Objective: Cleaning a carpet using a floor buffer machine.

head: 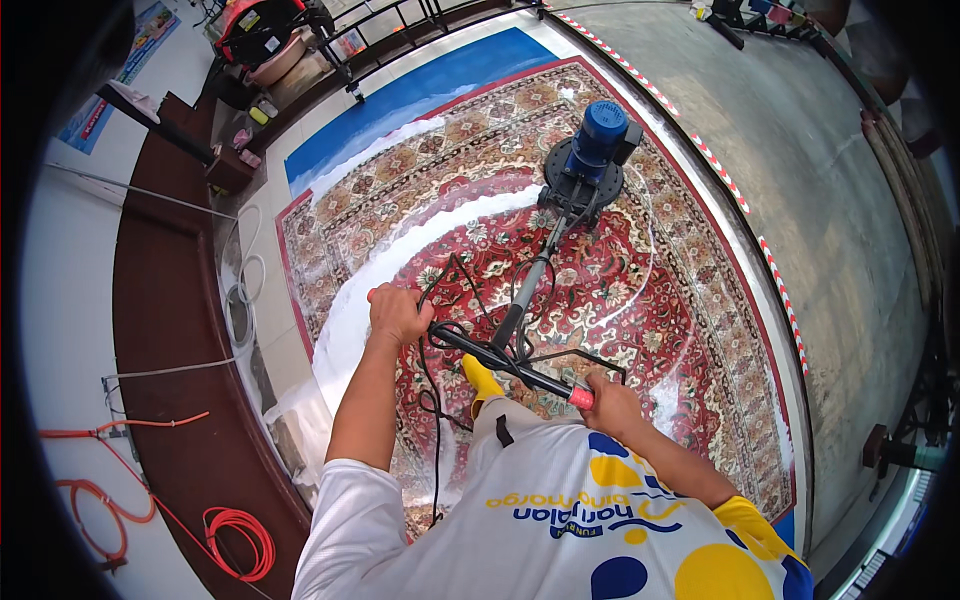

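Note:
My left hand (401,313) grips the left end of the black handlebar (495,360) of a rotary floor scrubber. Around the bar's right grip, wrapped in red, my right hand (611,405) is closed. The scrubber's blue motor (602,129) and round black head stand farther off, near the far right part of a red patterned carpet (487,255). A grey shaft (531,281) joins head and bar. Black cable (437,450) is looped over the bar and trails down to the carpet. White foam (356,300) lies in a broad arc across the carpet's left side.
Under the carpet shows a blue surface (420,90). A brown ledge (169,300) runs along the left, with a pale hose (251,281) beside it and a coiled orange hose (240,544) nearer. Red-and-white edge tape (720,172) lines the right. A yellow boot (481,379) stands on the carpet.

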Action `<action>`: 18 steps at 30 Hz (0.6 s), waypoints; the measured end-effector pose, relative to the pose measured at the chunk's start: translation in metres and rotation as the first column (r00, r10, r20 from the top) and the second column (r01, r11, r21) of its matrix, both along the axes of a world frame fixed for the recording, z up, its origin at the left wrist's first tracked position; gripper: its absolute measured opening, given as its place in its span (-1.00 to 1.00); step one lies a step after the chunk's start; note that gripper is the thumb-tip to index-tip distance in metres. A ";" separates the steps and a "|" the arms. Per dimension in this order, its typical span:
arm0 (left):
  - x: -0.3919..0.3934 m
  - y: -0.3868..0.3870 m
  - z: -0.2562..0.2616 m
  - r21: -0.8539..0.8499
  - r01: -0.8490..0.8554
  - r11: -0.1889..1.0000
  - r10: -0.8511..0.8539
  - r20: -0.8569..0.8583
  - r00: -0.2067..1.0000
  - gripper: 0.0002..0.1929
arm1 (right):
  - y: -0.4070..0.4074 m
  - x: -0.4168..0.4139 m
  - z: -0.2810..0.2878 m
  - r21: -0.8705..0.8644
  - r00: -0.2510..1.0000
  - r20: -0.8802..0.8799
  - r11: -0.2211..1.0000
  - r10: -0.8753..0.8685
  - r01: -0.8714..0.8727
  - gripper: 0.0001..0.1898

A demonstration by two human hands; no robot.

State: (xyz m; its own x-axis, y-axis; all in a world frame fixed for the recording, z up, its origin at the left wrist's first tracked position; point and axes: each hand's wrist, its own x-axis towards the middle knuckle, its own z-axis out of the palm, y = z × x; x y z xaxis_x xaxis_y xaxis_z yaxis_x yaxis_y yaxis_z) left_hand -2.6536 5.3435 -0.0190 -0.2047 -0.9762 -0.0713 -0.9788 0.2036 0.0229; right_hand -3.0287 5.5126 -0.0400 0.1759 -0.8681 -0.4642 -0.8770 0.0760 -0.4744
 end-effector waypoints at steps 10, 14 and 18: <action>0.153 -0.038 0.019 0.020 -0.061 0.998 0.063 -0.108 0.992 -0.66 | -0.078 0.132 0.015 0.124 0.984 -0.101 0.983 0.150 -0.137 -0.52; 0.190 -0.020 0.034 -0.004 -0.159 0.987 0.156 -0.148 0.976 -0.65 | -0.105 0.158 0.019 0.146 0.959 -0.106 0.958 0.264 -0.248 -0.52; 0.224 0.008 0.020 -0.014 -0.245 0.969 0.239 -0.176 0.955 -0.65 | -0.135 0.189 0.027 0.165 0.921 -0.111 0.921 0.373 -0.353 -0.53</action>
State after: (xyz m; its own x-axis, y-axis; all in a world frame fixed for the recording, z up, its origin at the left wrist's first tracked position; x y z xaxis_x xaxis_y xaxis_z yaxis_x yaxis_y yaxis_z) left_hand -2.4300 5.3519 0.0011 0.0315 -0.9993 -0.0206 -0.9807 -0.0349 0.1922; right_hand -2.8393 5.3780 -0.0134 0.3923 -0.6816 -0.6177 -0.9125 -0.2035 -0.3550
